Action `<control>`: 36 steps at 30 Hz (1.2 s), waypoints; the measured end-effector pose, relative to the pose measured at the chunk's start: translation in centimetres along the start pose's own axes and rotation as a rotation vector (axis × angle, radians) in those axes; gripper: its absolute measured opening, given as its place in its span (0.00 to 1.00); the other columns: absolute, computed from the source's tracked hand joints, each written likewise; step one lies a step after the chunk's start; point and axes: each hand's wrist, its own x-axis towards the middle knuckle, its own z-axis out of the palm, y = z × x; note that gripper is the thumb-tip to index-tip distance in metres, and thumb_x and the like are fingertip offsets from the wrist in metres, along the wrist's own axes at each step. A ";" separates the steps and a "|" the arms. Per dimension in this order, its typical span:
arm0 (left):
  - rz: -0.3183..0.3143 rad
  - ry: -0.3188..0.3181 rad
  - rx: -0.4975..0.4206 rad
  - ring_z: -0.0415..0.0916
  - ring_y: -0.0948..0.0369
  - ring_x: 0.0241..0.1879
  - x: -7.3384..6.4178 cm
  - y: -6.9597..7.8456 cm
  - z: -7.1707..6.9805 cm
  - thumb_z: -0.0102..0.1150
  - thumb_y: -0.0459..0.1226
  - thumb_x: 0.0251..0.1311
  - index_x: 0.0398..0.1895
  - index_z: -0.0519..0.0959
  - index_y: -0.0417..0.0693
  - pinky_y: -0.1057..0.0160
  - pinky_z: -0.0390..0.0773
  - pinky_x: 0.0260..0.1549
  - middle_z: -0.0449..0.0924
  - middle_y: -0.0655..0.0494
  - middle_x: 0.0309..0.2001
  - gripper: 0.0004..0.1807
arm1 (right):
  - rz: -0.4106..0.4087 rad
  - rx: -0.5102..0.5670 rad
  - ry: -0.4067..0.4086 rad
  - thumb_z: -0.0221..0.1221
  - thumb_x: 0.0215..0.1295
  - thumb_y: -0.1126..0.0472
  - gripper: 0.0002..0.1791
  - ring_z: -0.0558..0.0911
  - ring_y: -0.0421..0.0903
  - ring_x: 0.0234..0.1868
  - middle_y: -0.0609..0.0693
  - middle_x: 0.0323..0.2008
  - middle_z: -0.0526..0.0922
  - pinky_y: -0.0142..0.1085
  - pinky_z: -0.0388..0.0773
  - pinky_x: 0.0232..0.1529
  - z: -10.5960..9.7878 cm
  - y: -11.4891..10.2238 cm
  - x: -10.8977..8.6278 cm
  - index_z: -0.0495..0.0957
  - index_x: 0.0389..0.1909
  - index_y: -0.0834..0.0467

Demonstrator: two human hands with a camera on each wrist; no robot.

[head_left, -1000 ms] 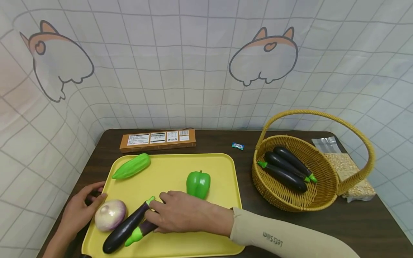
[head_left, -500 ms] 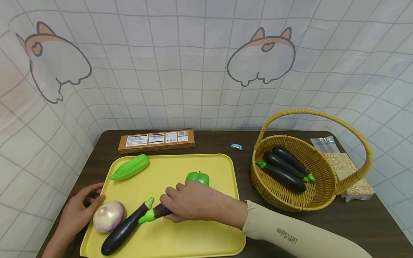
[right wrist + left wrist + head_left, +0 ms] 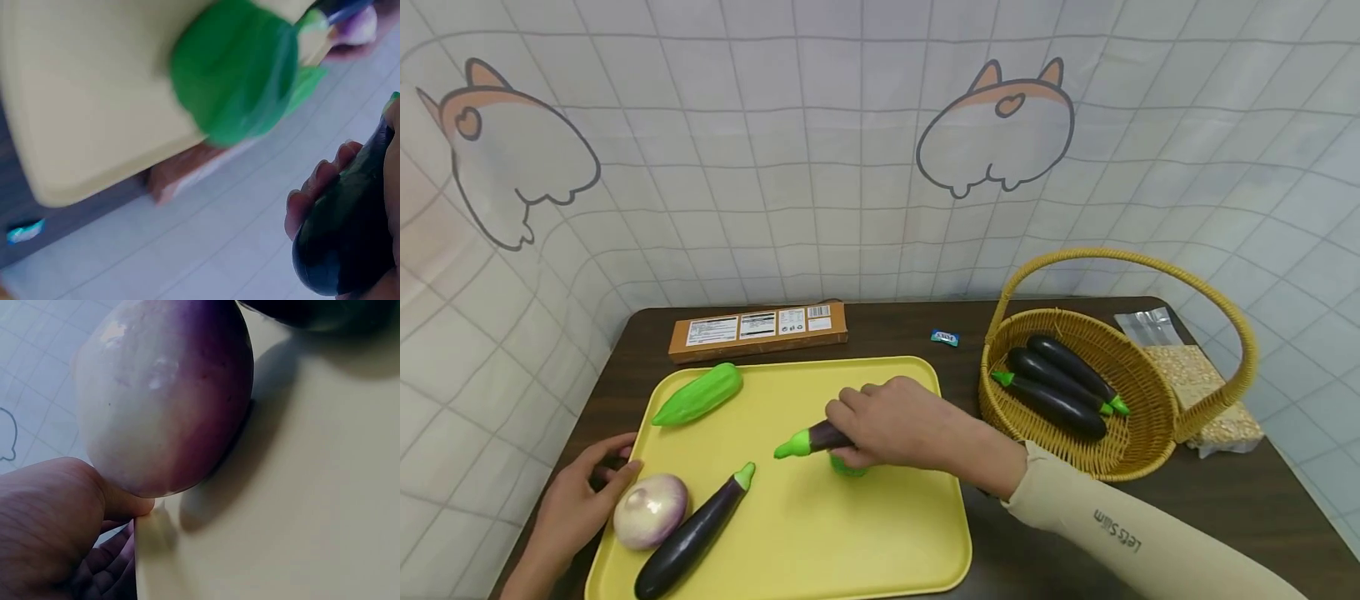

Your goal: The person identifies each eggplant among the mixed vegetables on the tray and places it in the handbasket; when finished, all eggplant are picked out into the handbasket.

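Dark table (image 3: 887, 329), right hand (image 3: 898, 427) gripping eggplant (image 3: 826, 436), long axis roughly sideways, stem (image 3: 794, 445) leftward, left hand (image 3: 576, 504) pinching yellow tray (image 3: 820, 533)

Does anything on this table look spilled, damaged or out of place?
Nothing looks spilled or damaged, including the eggplant in the right hand. Only the small blue packet seems stray, lying alone on the dark table beyond the yellow tray.

Eggplant (image 3: 825, 435): glossy, dark purple, with a bright green stem; held in your right grip (image 3: 895, 425) above the tray (image 3: 835, 537), stem toward your left and slightly toward you, the other end smoothly rounded. The tray is yellow, rectangular, round-cornered and low-rimmed; it lies flat before you, its left edge pinched in your left grip (image 3: 578, 496).
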 end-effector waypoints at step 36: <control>0.018 0.025 -0.006 0.73 0.72 0.35 -0.1 -0.2 0.3 0.70 0.41 0.71 0.64 0.81 0.41 0.69 0.70 0.31 0.81 0.52 0.48 0.22 | 0.524 0.090 -0.092 0.65 0.71 0.37 0.25 0.60 0.40 0.13 0.41 0.15 0.61 0.38 0.53 0.17 -0.8 13.1 -15.8 0.69 0.27 0.51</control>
